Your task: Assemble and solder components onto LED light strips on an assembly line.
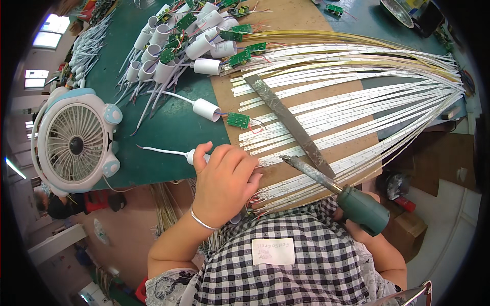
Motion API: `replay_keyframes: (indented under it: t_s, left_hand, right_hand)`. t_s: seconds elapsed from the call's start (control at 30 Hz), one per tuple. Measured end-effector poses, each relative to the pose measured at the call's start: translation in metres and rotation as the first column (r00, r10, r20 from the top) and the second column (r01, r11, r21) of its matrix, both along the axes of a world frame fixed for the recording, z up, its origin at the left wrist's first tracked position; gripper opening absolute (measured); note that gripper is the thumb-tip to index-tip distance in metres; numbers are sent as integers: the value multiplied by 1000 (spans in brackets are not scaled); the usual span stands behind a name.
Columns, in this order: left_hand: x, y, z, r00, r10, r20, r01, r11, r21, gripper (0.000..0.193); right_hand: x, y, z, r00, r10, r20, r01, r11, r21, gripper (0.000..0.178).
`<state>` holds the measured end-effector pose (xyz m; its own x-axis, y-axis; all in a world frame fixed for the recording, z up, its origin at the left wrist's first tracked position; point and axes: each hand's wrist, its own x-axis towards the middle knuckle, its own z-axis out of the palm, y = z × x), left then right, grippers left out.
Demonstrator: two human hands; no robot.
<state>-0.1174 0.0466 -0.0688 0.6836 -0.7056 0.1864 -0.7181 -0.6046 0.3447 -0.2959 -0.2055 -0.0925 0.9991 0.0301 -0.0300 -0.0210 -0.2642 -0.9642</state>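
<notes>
My left hand [224, 176] curls over a white plastic lamp cap [191, 156], whose white cable trails left on the green mat. Its fingertips point down at the ends of the white LED strips [301, 122]; what lies beneath them is hidden. Low on the right, my right hand [357, 230] is at the green handle of a soldering iron [362, 210], which covers most of its fingers. The iron's tip slants up and left above the strips. A flat grey metal bar [291, 125] lies across them. Another lamp cap [206, 110], wired to a green circuit board [238, 120], rests beyond my left hand.
A heap of white lamp caps [201, 47] with green boards covers the far left of the table. The white fan [76, 143] stands at the left edge. A metal dish [396, 12] sits far right. The brown board [222, 92] lies under the strips.
</notes>
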Motion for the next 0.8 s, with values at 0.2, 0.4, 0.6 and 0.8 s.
replay_keyframes:
  t_s: [0.2,0.4,0.6,0.8]
  left_hand:
    - [1,6,-5,1000,-7,-16,7,1000,-29,16]
    - [1,7,-9,997,22,-75,-29,995,-96,15]
    - [-2,1,-10,994,80,-75,-85,994,-63,14]
    - [-5,-10,-11,991,49,121,-47,999,-21,16]
  right_hand:
    - [12,22,12,971,-224,-89,241,891,385,36]
    - [41,23,18,963,-70,-262,174,901,398,79]
    - [48,38,9,953,-162,-255,288,739,609,72]
    - [48,39,7,953,-154,-262,288,733,616,73]
